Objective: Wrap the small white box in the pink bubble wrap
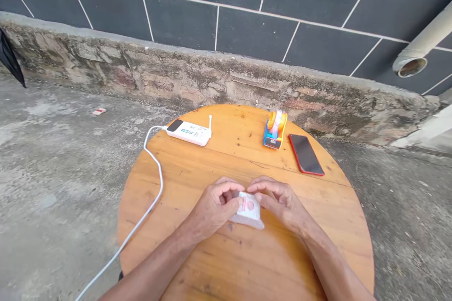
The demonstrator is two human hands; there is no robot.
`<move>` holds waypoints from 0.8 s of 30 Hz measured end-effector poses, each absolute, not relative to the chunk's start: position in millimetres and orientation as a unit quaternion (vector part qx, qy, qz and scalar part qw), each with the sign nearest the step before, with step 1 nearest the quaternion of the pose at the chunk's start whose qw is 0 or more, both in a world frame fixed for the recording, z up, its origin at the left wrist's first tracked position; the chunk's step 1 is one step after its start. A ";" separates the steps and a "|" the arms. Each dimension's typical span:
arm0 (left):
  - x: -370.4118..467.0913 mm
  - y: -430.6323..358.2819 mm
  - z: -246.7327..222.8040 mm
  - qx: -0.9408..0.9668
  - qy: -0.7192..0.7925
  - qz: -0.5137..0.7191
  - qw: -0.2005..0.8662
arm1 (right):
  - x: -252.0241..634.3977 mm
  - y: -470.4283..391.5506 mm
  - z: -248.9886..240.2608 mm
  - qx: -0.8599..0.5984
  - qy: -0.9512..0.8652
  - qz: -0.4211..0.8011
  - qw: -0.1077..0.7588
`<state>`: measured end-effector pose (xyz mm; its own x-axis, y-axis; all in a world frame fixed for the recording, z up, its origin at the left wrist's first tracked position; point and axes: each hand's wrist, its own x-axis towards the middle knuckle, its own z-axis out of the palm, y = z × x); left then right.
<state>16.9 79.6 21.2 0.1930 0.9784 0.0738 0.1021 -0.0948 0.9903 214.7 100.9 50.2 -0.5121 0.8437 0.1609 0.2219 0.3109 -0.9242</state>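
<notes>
Hands meet at the middle of a round wooden desk (197, 263): left hand (215, 207) and right hand (278, 202) pinch a small clear packet (249, 211) between their fingers, resting on the wood. Power bank (189, 131), tape dispenser (274, 129) and phone (305, 154) lie beyond.

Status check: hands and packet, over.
Left hand and right hand both pinching packet over table. Power bank, tape dispenser, phone lie apart.
</notes>
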 end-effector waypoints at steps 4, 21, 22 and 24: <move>16.2 77.7 18.4 0.590 0.458 0.437 0.501 | 214.3 100.5 52.6 -0.349 -0.747 0.471 0.314; 19.7 73.4 17.0 0.578 0.475 0.437 0.499 | 236.0 85.2 55.6 -0.429 -0.809 0.356 0.184; 19.8 73.3 17.3 0.580 0.474 0.438 0.498 | 234.1 83.9 53.8 -0.432 -0.819 0.331 0.182; 19.9 73.1 18.1 0.581 0.470 0.438 0.499 | 229.7 82.2 51.1 -0.436 -0.834 0.286 0.182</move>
<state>19.9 73.1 18.1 0.1741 0.9840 0.0391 0.1090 -0.0587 0.9923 229.7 82.2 51.1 -0.5543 0.8306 0.0533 0.6226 0.4563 -0.6358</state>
